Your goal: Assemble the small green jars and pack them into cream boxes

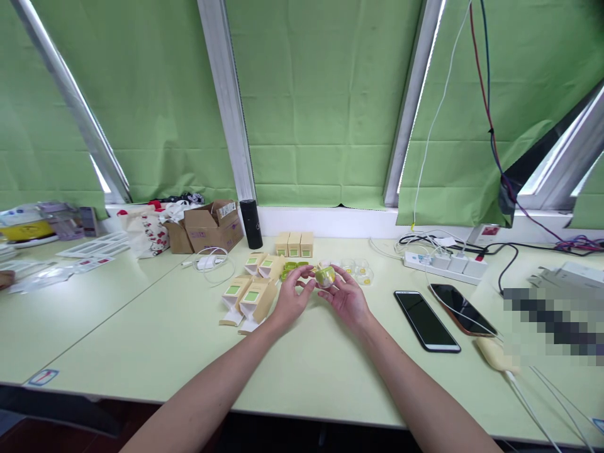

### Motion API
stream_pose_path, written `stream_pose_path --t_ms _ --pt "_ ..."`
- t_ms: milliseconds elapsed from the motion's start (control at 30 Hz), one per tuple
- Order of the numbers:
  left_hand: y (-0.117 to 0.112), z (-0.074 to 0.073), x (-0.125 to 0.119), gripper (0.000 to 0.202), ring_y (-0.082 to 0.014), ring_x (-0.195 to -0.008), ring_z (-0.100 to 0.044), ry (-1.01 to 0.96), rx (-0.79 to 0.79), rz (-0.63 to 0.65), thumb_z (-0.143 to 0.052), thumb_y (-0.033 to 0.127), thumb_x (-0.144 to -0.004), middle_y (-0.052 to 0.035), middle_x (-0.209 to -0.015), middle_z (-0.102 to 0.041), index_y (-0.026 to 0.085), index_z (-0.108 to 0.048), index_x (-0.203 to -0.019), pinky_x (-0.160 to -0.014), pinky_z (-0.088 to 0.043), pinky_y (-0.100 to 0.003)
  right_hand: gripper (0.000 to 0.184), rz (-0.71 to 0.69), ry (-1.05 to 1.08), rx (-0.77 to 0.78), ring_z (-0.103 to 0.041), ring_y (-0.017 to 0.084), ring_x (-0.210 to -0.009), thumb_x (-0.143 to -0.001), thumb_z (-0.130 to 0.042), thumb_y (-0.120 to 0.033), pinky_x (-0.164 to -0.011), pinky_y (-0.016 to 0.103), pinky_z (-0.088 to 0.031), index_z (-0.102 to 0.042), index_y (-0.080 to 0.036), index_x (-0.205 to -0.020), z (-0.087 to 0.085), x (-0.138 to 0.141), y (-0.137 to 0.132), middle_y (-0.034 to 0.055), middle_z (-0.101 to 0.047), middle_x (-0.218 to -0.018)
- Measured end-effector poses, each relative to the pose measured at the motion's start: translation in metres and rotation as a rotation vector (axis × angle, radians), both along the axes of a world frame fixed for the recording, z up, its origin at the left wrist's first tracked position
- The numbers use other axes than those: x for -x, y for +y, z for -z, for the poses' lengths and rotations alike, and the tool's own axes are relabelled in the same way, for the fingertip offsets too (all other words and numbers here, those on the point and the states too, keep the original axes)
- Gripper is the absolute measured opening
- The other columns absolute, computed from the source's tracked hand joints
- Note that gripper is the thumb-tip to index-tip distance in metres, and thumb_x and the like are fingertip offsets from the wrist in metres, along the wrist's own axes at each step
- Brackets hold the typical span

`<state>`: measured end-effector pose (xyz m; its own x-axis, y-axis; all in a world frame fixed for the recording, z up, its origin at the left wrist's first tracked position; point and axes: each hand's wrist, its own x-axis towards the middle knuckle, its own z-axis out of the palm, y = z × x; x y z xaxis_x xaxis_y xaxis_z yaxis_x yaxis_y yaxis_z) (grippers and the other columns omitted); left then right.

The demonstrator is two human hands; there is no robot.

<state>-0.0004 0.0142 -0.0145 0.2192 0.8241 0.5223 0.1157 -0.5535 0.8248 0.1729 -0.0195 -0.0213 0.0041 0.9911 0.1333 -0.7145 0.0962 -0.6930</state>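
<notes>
A small round green-and-yellow item with a shiny, clear-looking surface (325,277) is held just above the table; its exact kind is too small to make out. From the right, the fingers of my right hand (348,301) are closed around it. My left hand (291,299) has its fingertips on its left side. Left of my hands stand several open cream boxes with green labels (257,301), flaps hanging out. Behind my fingers are green cup-like pieces (291,267), partly hidden. Clear round plastic pieces (361,272) lie just beyond my right hand.
Closed cream boxes (294,244) stand in a row at the back, near a black tumbler (251,224) and an open cardboard box (214,226). Two phones (426,321) and a power strip (443,264) with cables are on the right. Another person's hand (6,279) shows far left.
</notes>
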Motion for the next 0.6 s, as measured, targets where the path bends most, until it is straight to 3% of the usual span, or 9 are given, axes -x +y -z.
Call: stream_pose_path --t_ms 167,433,600 --pt "-0.0037 -0.0048 -0.0022 0.054 -0.0242 -0.113 -0.065 0.009 0.06 0.062 -0.074 0.047 -0.091 -0.0134 -0.127 -0.069 0.02 -0.062 -0.136 -0.092 -0.055 -0.036 0.056 0.09 -0.028 0.004 -0.073 0.022 -0.083 -0.064 -0.096 -0.029 -0.072 0.036 -0.061 -0.068 -0.027 -0.113 -0.0044 0.0029 -0.0028 0.0024 -0.078 -0.096" --pt "-0.0004 -0.0017 -0.0074 0.065 -0.0245 -0.117 -0.059 -0.103 0.21 0.171 -0.086 0.038 -0.079 -0.0137 -0.137 -0.062 0.022 -0.061 -0.136 -0.089 -0.059 -0.036 0.07 0.128 -0.068 -0.015 -0.073 0.023 -0.088 -0.05 -0.1 -0.021 -0.075 0.035 -0.06 -0.071 -0.029 -0.113 -0.0042 0.0052 -0.0021 0.0037 -0.076 -0.106" --pt "0.002 0.0018 -0.0087 0.062 -0.0217 -0.113 -0.06 -0.212 0.262 0.266 -0.089 0.033 -0.075 -0.0128 -0.142 -0.059 0.023 -0.063 -0.13 -0.094 -0.058 -0.038 0.06 0.139 -0.073 -0.024 -0.072 0.025 -0.095 -0.057 -0.097 -0.031 -0.079 0.037 -0.058 -0.072 -0.028 -0.112 -0.0054 0.0029 -0.0015 0.0058 -0.077 -0.106"
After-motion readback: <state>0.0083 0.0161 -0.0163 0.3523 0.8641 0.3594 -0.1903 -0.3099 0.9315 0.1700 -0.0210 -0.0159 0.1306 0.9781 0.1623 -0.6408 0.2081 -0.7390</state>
